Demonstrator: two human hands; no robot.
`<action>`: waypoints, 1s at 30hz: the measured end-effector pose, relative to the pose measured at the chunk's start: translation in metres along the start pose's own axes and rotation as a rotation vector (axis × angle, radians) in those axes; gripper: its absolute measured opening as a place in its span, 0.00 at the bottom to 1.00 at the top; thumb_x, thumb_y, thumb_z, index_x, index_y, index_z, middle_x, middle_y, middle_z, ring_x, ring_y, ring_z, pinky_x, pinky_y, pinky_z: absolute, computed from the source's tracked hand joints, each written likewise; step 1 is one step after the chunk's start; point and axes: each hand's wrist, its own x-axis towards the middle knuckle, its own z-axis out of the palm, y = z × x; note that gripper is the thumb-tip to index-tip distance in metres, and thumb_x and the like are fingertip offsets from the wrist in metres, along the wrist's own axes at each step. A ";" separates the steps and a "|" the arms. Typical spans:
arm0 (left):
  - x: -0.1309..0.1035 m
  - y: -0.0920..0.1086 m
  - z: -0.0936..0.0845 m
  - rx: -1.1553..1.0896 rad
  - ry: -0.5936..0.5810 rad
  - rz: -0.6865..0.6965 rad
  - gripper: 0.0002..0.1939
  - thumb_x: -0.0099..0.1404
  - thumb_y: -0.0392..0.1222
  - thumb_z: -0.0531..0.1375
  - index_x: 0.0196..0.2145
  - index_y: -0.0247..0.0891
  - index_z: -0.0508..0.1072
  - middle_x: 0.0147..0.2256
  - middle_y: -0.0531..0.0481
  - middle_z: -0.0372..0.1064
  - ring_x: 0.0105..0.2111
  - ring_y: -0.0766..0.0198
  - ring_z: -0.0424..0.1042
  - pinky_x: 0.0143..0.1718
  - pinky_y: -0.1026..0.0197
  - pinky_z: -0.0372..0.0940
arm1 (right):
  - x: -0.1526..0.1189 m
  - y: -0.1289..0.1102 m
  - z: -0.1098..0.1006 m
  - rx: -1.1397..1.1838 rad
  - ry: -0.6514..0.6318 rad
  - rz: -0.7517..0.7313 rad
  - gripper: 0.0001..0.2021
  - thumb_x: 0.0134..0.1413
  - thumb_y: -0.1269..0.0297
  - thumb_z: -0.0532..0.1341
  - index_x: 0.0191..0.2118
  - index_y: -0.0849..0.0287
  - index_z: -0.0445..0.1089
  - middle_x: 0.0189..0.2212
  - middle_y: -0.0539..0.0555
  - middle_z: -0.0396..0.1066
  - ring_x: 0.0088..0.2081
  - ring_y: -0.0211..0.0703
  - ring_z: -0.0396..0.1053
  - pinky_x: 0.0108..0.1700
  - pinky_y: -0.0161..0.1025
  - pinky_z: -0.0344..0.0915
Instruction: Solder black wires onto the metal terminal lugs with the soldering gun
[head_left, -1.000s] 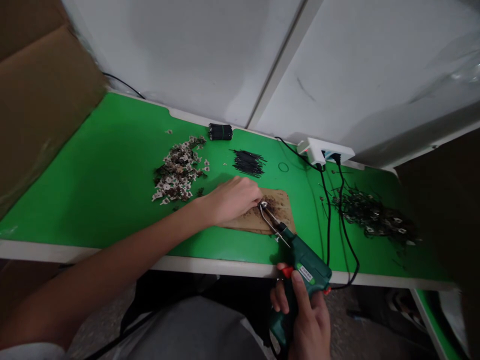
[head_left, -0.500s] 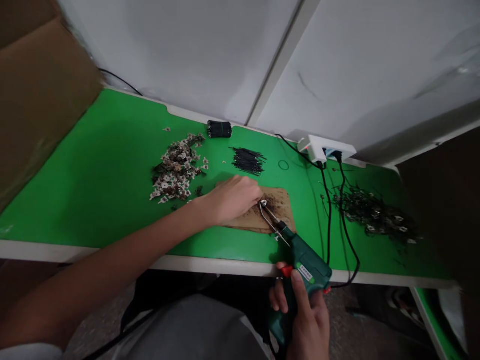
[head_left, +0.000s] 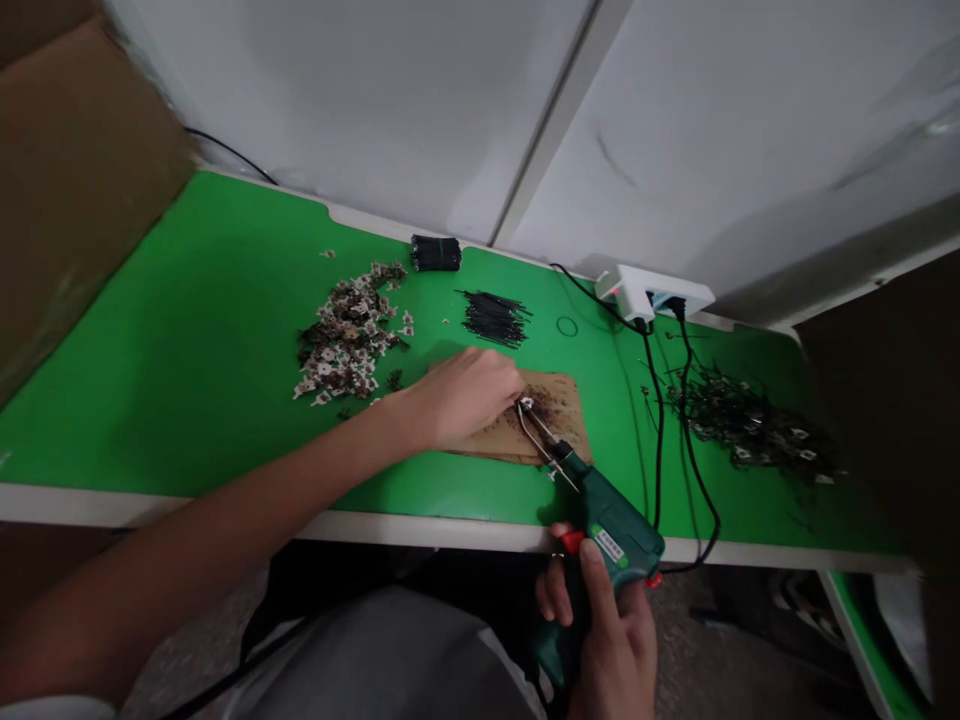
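My right hand (head_left: 611, 630) is wrapped round the handle of a green soldering gun (head_left: 619, 530) with a red trigger. The gun's metal tip and thin guide tube point up and left to a small metal part (head_left: 526, 404) over a scorched cardboard pad (head_left: 566, 415). My left hand (head_left: 480, 390) is closed over the pad, its fingertips right beside that part and the tip. Whatever those fingers pinch is hidden. A pile of small metal parts (head_left: 349, 340) lies left of the pad, and loose black wires (head_left: 495, 318) lie behind it.
A banded black wire bundle (head_left: 436, 253) and a green ring (head_left: 567, 326) lie toward the back. A white power strip (head_left: 675, 291) with black cables stands along the wall. Wired parts (head_left: 750, 425) are heaped at the right. A large cardboard box (head_left: 82, 180) stands left.
The view has shifted slightly. Both hands and the soldering gun hold nearly the same positions, with the tip still at the small metal part.
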 end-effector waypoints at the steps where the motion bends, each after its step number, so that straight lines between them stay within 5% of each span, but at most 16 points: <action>1: 0.000 0.000 0.000 0.001 0.002 0.002 0.14 0.72 0.34 0.56 0.32 0.34 0.79 0.35 0.43 0.76 0.34 0.58 0.75 0.36 0.59 0.66 | 0.000 0.000 0.000 0.001 -0.001 -0.003 0.20 0.56 0.46 0.67 0.41 0.59 0.71 0.17 0.42 0.56 0.20 0.33 0.55 0.26 0.34 0.55; 10: 0.000 0.001 -0.001 0.020 -0.031 -0.029 0.15 0.73 0.35 0.54 0.33 0.34 0.79 0.36 0.43 0.76 0.35 0.59 0.75 0.37 0.60 0.66 | 0.000 0.009 0.002 -0.007 0.001 -0.060 0.19 0.59 0.47 0.65 0.43 0.59 0.69 0.17 0.43 0.59 0.19 0.34 0.56 0.25 0.34 0.57; 17: 0.000 -0.001 0.001 -0.014 -0.009 -0.013 0.13 0.71 0.33 0.56 0.32 0.34 0.79 0.35 0.42 0.76 0.34 0.57 0.76 0.36 0.59 0.66 | -0.003 0.027 0.019 -0.168 0.159 -0.319 0.19 0.57 0.46 0.67 0.38 0.58 0.66 0.16 0.45 0.64 0.19 0.35 0.61 0.25 0.34 0.58; 24: 0.000 0.001 -0.001 0.013 -0.028 -0.028 0.13 0.72 0.34 0.56 0.32 0.34 0.78 0.36 0.43 0.76 0.35 0.57 0.76 0.36 0.59 0.66 | -0.006 0.040 0.024 -0.221 0.239 -0.383 0.19 0.55 0.46 0.68 0.32 0.57 0.68 0.20 0.51 0.69 0.21 0.38 0.64 0.27 0.37 0.61; 30: -0.001 -0.001 0.001 0.014 -0.007 -0.010 0.14 0.73 0.36 0.55 0.33 0.34 0.79 0.36 0.43 0.76 0.36 0.57 0.76 0.38 0.58 0.66 | -0.009 0.062 0.021 -0.112 0.303 -0.515 0.13 0.58 0.52 0.67 0.38 0.56 0.68 0.24 0.50 0.71 0.23 0.42 0.67 0.31 0.41 0.64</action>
